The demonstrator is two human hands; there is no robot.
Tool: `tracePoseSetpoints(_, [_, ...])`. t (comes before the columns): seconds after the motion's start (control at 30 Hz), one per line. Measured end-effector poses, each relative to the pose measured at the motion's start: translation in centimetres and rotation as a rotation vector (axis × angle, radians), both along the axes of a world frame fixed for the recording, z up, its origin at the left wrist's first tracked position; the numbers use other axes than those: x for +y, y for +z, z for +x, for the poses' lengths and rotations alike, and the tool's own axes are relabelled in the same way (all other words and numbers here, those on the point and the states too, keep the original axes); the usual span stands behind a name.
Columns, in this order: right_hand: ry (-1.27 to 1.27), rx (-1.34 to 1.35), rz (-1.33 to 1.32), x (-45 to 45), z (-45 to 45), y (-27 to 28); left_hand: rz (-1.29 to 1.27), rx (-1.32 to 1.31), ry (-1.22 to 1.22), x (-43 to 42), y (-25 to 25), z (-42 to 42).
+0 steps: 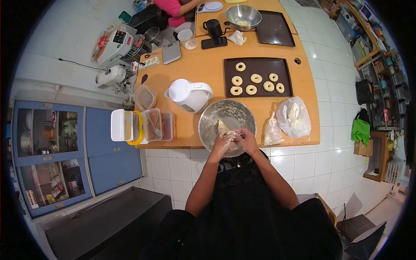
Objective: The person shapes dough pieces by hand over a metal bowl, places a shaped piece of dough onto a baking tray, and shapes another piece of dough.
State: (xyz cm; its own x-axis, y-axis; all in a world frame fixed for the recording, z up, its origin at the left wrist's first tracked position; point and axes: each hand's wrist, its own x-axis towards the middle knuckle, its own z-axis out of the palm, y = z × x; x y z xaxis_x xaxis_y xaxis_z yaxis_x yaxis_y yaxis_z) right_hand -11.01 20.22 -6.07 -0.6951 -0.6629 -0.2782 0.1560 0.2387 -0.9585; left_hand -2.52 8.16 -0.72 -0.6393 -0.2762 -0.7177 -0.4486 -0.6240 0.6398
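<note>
Both hands meet over the near side of a metal mixing bowl (203, 125), whose inner wall is smeared with dough. My left hand (222, 144) has whitish, sticky dough on its fingers, which are curled in. Against it, my right hand (246, 140) has its fingers closed at the same dough (229, 136). A beige pointed piece (223, 127) sticks up just beyond the left fingers; I cannot tell whether it is dough or a tool. Beyond the bowl, a dark baking tray (277, 66) bears several raw dough rings (256, 78).
A white electric kettle (185, 95) stands left of the bowl, near plastic containers (152, 125). Plastic bags (294, 117) lie to the right. Farther back are a black pitcher (213, 28), a second metal bowl (243, 17), another tray (275, 28) and a person in pink (173, 8).
</note>
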Motion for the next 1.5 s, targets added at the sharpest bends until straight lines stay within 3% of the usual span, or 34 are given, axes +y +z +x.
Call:
tracePoseSetpoints(0.1, [-0.053,-0.058,-0.110,-0.3,0.4,-0.6,-0.156,-0.007,0.004,0.2,-0.9,0.0])
tracePoseSetpoints(0.2, [-0.093,0.090,-0.021,-0.4,0.4,0.1,-0.426,-0.007,-0.102,-0.1,-2.3,0.2])
tracePoseSetpoints(0.3, [-0.051,0.110,0.040,-0.3,0.2,0.8,-0.449,0.031,-0.155,-0.2,-2.5,0.1])
tracePoseSetpoints(0.4, [-0.019,0.061,-0.006,-0.3,-0.1,0.7,-0.204,-0.029,0.018,0.2,-1.5,0.0])
tracePoseSetpoints(0.6, [-0.028,-0.025,-0.028,0.0,0.0,0.7,-0.253,-0.024,-0.063,0.0,-2.1,0.4])
tracePoseSetpoints(0.8, [-0.037,0.002,-0.057,-0.1,0.0,-0.3,-0.120,0.050,0.045,-0.4,-2.4,0.5])
tracePoseSetpoints(1.1, [-0.093,-0.002,-0.043,0.1,0.3,-1.2,-0.476,-0.054,-0.116,-0.1,-3.0,0.0])
tracePoseSetpoints(1.2, [-0.087,-0.047,-0.055,0.1,0.2,-1.1,-0.868,-0.033,-0.170,-0.5,-5.2,0.2])
tracePoseSetpoints(1.5, [-0.091,-0.021,-0.046,-0.2,0.2,-0.6,-0.881,-0.003,-0.196,0.1,-2.6,-0.2])
